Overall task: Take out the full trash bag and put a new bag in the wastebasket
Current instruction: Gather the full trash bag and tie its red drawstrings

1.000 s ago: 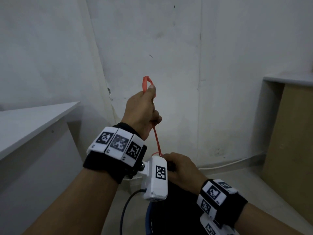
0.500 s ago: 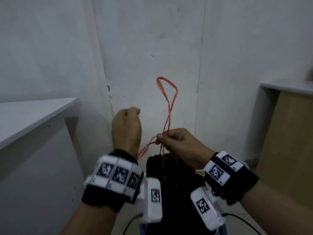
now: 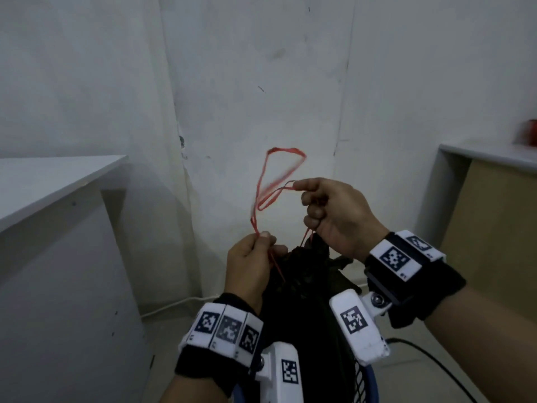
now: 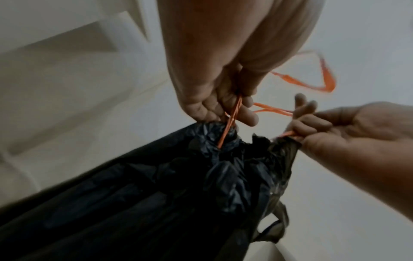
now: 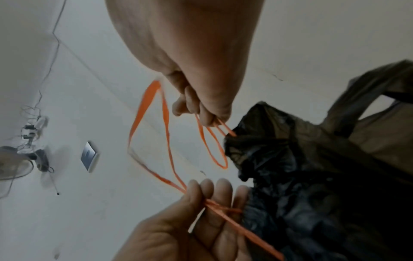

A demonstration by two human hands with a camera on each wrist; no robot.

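The full black trash bag stands gathered at its neck inside a blue-rimmed mesh wastebasket. Its red drawstring loops up above the neck. My left hand pinches one strand just over the neck. To the right and a little higher, my right hand grips the other loop with curled fingers.
A white desk stands on the left and a wooden cabinet with a white top on the right. The white wall is close ahead. A pale cable runs along the floor at its foot.
The left hand came down from its high pull and now pinches the string at the bag's neck. The right hand rose off the bag and took hold of the loop.
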